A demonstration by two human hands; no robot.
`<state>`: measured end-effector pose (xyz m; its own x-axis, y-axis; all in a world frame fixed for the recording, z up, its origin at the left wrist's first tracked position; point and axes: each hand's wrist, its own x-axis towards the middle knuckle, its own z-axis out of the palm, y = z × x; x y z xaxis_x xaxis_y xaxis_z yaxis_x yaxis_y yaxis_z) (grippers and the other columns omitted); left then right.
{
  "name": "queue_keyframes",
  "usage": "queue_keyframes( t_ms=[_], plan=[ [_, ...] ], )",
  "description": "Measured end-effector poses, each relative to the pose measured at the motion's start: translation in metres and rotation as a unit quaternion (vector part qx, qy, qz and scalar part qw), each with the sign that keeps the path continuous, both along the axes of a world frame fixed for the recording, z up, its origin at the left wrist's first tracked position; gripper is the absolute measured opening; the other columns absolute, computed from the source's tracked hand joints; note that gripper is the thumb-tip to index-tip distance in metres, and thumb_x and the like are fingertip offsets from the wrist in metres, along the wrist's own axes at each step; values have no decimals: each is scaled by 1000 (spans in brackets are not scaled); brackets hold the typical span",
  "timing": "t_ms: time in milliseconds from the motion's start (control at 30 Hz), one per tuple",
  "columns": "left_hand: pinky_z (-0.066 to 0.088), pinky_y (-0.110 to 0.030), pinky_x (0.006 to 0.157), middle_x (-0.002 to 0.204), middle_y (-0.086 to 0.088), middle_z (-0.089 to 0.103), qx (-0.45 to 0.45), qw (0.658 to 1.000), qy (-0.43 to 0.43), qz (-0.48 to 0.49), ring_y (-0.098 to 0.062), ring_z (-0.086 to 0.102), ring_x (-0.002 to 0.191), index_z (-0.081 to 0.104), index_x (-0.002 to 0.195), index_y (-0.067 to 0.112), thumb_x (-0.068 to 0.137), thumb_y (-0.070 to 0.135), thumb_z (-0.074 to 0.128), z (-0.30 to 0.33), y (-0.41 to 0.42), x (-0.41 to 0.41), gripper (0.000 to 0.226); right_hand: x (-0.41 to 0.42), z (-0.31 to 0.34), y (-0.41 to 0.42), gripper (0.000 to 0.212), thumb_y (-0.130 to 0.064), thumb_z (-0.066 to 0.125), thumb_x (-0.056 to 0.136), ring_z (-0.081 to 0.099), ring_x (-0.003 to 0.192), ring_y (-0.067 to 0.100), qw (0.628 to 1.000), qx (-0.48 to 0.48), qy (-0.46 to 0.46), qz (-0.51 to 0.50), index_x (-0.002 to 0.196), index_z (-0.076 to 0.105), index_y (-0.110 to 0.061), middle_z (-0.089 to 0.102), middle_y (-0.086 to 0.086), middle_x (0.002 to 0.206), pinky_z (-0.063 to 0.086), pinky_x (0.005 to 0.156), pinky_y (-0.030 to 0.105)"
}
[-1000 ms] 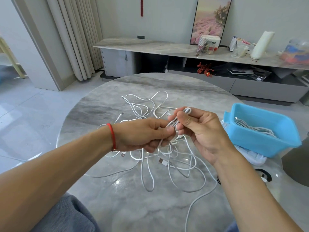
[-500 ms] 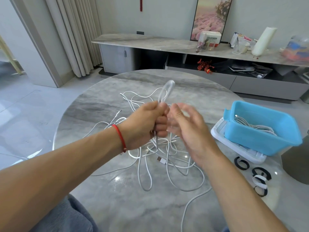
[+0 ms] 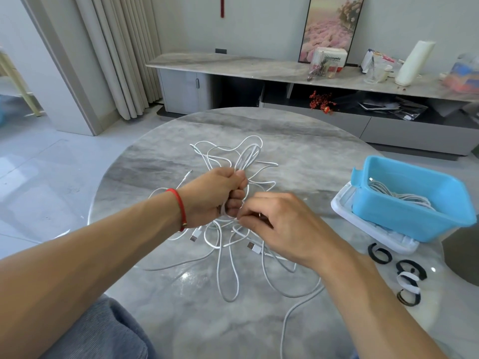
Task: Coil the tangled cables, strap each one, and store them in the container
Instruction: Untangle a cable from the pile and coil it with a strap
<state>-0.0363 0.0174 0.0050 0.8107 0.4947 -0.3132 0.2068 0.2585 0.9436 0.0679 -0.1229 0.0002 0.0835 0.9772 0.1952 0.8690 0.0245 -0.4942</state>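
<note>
head view: my left hand (image 3: 216,194) is fisted around the middle of a partly wound cable coil (image 3: 247,158), its loops standing up above the knuckles; my right hand (image 3: 280,224) pinches a loose strand just beside that fist. the rest of the white tangle (image 3: 228,255) lies on the table (image 3: 298,141) — coiling is in hand, i judge. next: more turns, then a strap (image 3: 379,255), then the blue container (image 3: 412,198).

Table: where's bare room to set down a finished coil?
Bare: the far table edge beyond the tangled cables, and the near edge between both forearms. Crowded: centre under the tangle; right side, with the blue container and straps.
</note>
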Motion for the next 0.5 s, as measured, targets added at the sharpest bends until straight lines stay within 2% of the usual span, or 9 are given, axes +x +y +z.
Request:
queue_keyframes(
  t_ms=[133,233,333,400,500],
  plan=[
    [43,-25,48,65,-6,44,0,999,19,-44,-16,41,54,50,78,12,108,24,39,-5,1,-2,35,-1,3,3,9,-22,68,98,63,94,24,1000,4,-3,14,99,74,-14,66,-2,98,50,83,47],
    [50,-27,49,68,-10,59,-19,995,23,-99,-21,53,55,63,75,11,107,17,42,-7,1,-5,39,0,3,3,6,-16,77,89,65,86,15,999,19,44,7,92,71,-16,71,-7,89,51,81,43],
    [56,-29,54,76,-9,70,-15,986,32,-164,-21,61,58,75,75,16,95,-7,40,-9,1,-5,46,1,3,3,33,-22,82,84,63,75,6,999,12,47,-4,90,51,-28,71,-13,78,52,74,39],
    [56,-30,54,80,-9,70,-15,983,40,-180,-24,63,61,75,79,15,95,-7,41,-11,1,-4,43,3,1,3,43,-29,84,81,57,68,9,999,13,19,-23,88,41,-31,66,-12,75,49,68,39],
    [48,-25,45,75,-6,68,6,982,62,-180,-23,60,54,72,78,17,98,-4,41,-12,-1,-3,42,4,-2,4,47,-37,84,79,51,63,9,998,18,0,-52,85,37,-31,55,-12,68,37,59,34]
  ],
)
